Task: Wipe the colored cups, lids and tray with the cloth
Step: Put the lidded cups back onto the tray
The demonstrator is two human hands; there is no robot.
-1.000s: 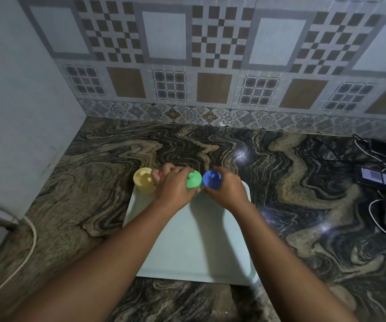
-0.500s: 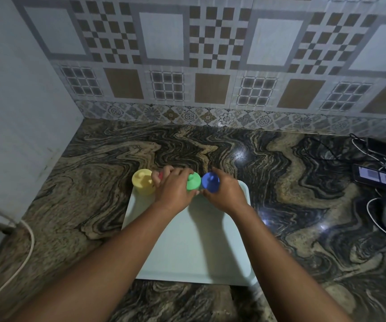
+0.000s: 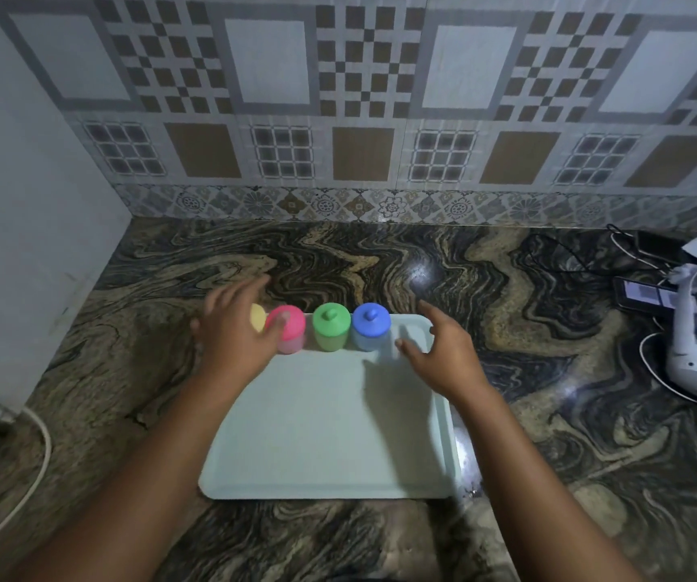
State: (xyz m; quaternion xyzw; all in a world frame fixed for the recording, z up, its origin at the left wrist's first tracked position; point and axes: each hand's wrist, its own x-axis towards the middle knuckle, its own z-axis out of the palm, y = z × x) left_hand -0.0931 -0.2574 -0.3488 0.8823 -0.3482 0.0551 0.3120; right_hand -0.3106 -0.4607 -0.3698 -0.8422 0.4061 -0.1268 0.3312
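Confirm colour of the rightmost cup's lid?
Blue: the rightmost cup's lid, knob included, shows clearly in the head view.

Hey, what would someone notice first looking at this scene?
A row of bright lidded plastic cups, pink, green and blue, stands along the far edge of a pale mint rectangular tray on the swirled marble counter. Two open hands, left and right, hover above the tray; the left partly hides a yellow cup.
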